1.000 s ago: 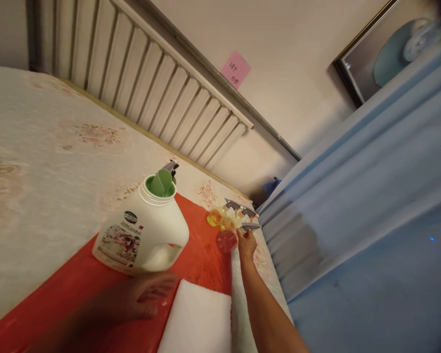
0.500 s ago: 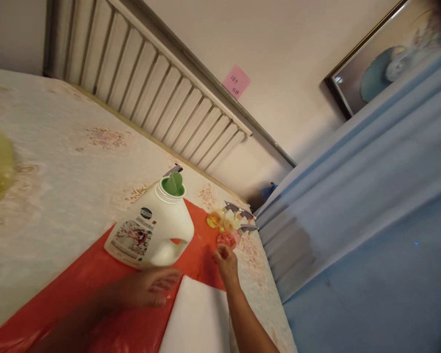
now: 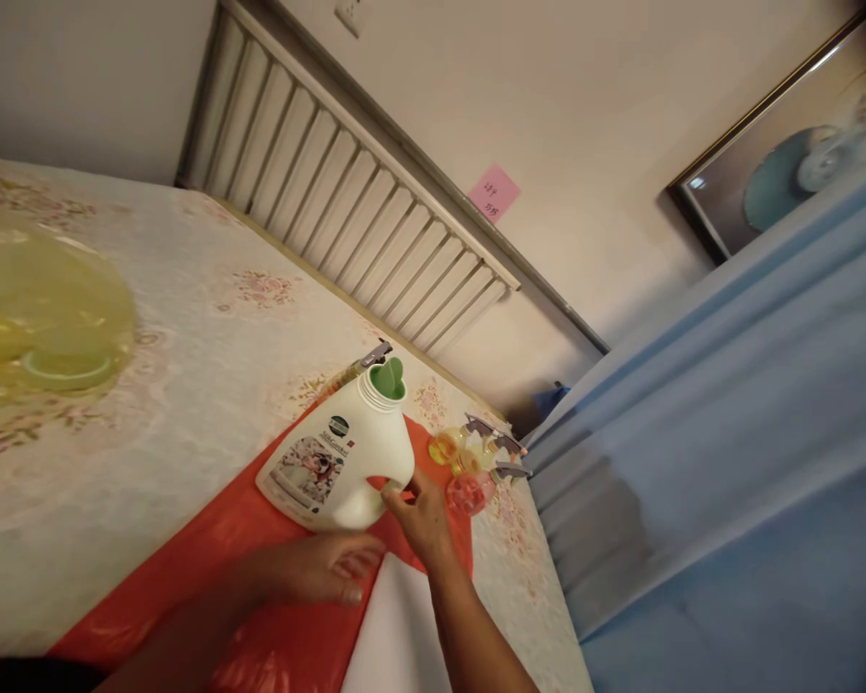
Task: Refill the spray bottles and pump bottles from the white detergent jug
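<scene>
Jug (image 3: 339, 462) stands on the red sheet (image 3: 209, 568), neck tilted up-right, handle facing the right hand (image 3: 419, 510), whose fingers touch it without closing; left hand (image 3: 324, 568) lies flat and empty just below the base.

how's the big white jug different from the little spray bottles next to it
The jug is opaque white with a printed label; the spray bottles are clear, tinted yellow, orange and pink. The jug is far bigger. Its green-lined mouth is open, with no cap, while the spray bottles carry grey trigger heads. The right hand reaches the jug's handle; no hand touches the spray bottles. Both stand near the far end of the red sheet.
</scene>
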